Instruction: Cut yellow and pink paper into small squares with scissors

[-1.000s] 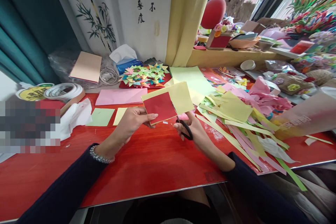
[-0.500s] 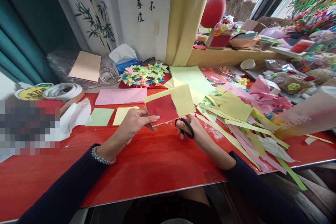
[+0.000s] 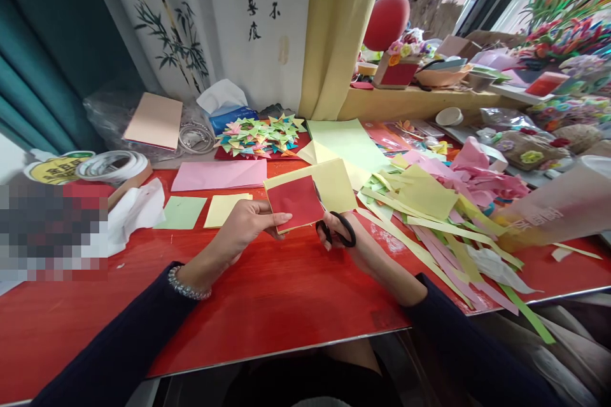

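Pinched in my left hand (image 3: 255, 222) are a red paper square (image 3: 296, 202) and the larger yellow paper (image 3: 337, 184) behind it, held up over the table. My right hand (image 3: 340, 235) is closed around black-handled scissors (image 3: 351, 229). The scissor blades lie along the right edge of the red square, against the yellow paper; most of their length is hidden. Left of my left hand lie a yellow square (image 3: 222, 211) and a green square (image 3: 180, 212). Pink paper (image 3: 219, 175) lies behind them.
Cut paper strips (image 3: 439, 241) pile up on the right, beside a translucent cup (image 3: 558, 203) on its side. Folded paper stars (image 3: 260, 137) sit on a red sheet at the back, next to green paper (image 3: 348, 143). White tape rolls (image 3: 112, 166) lie at left on the red table (image 3: 229, 318).
My right hand and the scissors have shifted slightly, the blades now further up along the red square's right edge. The papers have dipped a little in my left hand.
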The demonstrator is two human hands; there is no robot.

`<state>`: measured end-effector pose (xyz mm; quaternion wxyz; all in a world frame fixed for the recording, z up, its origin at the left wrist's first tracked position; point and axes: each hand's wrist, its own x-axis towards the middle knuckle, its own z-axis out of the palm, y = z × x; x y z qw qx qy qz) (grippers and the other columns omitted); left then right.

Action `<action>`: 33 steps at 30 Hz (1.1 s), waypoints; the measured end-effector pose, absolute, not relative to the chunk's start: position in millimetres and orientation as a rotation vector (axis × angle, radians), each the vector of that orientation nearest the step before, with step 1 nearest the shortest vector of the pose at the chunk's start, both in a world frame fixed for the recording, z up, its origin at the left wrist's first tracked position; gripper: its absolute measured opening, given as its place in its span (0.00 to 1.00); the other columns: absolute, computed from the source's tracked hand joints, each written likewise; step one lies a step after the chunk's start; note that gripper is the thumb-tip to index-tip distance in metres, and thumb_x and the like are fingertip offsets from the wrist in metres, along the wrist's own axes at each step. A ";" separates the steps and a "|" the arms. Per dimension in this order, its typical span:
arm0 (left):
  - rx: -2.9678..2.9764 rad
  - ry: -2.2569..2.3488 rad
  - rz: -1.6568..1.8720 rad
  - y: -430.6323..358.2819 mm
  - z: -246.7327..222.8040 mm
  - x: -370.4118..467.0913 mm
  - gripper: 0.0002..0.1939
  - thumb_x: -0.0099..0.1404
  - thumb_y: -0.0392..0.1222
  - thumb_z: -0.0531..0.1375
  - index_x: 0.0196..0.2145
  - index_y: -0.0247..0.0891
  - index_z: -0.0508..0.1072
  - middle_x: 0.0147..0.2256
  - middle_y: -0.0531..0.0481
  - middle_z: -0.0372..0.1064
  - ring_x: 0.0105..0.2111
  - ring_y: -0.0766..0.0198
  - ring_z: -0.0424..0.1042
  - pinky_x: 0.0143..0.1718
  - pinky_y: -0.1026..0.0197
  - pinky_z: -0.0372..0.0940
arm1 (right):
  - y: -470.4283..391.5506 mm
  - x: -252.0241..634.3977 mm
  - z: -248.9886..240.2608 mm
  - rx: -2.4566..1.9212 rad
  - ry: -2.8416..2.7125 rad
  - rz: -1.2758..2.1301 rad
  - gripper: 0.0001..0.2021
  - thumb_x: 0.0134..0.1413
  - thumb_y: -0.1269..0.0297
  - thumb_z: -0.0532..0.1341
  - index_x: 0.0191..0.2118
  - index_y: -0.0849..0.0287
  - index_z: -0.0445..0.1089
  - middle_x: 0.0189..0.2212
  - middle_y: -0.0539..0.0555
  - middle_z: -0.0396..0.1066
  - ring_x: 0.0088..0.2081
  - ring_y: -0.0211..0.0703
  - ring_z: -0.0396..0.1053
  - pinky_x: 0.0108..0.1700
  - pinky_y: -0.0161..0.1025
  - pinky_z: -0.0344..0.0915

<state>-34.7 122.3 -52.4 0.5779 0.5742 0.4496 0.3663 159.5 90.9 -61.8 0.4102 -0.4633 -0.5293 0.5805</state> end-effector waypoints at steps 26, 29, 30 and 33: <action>1.331 1.066 0.850 123.3 -57.8 -34.2 0.07 0.51 0.41 0.65 0.26 0.34 0.76 0.25 0.50 0.73 0.22 0.67 0.68 0.26 0.64 0.66 | 93.5 157.9 -67.5 -1.110 -1.296 1.372 0.19 0.45 0.50 0.62 0.21 0.58 0.58 0.16 0.45 0.58 0.17 0.31 0.55 0.20 0.34 0.49; 1.335 1.067 0.859 123.5 -57.3 -34.5 0.06 0.51 0.41 0.65 0.26 0.34 0.76 0.25 0.50 0.73 0.22 0.68 0.68 0.26 0.65 0.66 | 94.0 156.5 -71.3 -1.125 -1.263 1.345 0.19 0.43 0.50 0.63 0.19 0.58 0.58 0.14 0.44 0.56 0.16 0.31 0.54 0.19 0.34 0.48; 1.339 1.064 0.861 123.5 -56.9 -34.5 0.06 0.51 0.41 0.65 0.26 0.34 0.76 0.25 0.50 0.73 0.22 0.68 0.68 0.26 0.65 0.66 | 94.0 156.1 -72.2 -1.125 -1.260 1.335 0.19 0.44 0.50 0.63 0.19 0.58 0.57 0.14 0.44 0.56 0.15 0.31 0.53 0.19 0.34 0.48; 1.341 1.050 0.866 123.4 -55.9 -34.3 0.06 0.51 0.40 0.64 0.25 0.35 0.76 0.25 0.50 0.73 0.21 0.69 0.68 0.26 0.65 0.66 | 93.8 155.4 -72.5 -1.114 -1.266 1.341 0.20 0.45 0.51 0.62 0.17 0.58 0.56 0.13 0.44 0.55 0.15 0.31 0.53 0.19 0.34 0.49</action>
